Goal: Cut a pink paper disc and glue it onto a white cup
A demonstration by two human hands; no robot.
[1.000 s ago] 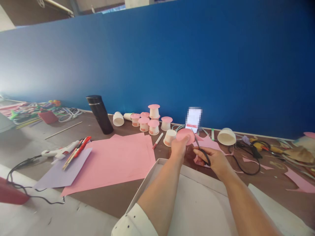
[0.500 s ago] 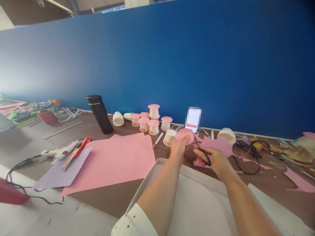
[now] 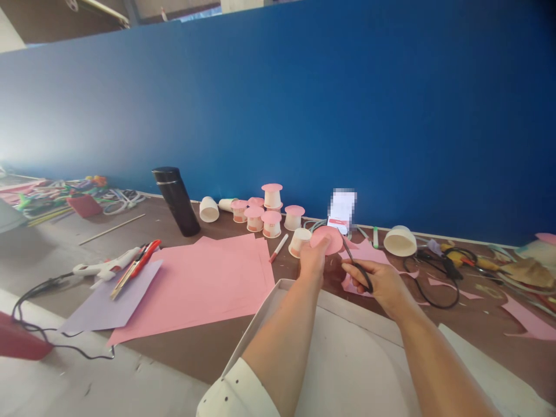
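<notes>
My left hand (image 3: 313,259) pinches a round pink paper disc (image 3: 328,238) and holds it up above the table. My right hand (image 3: 377,281) grips black scissors (image 3: 353,260), whose blades point up at the disc's right edge. Pink paper offcuts (image 3: 369,253) lie on the table just behind and under my right hand. A white paper cup (image 3: 299,241) stands upside down just left of the disc. Both forearms reach over a shallow white box (image 3: 278,298).
Large pink sheets (image 3: 204,281) and a lilac sheet (image 3: 115,298) lie at left with a glue gun (image 3: 102,269) and red cutter (image 3: 141,263). Several pink-topped cups (image 3: 264,211), a black flask (image 3: 176,201), a white bowl (image 3: 399,240), cables (image 3: 434,284) and a blue partition (image 3: 347,104) lie behind.
The loose pink offcut that had lifted up by the white bowl has dropped back flat on the table. Both hands stay almost in place with the disc and scissors.
</notes>
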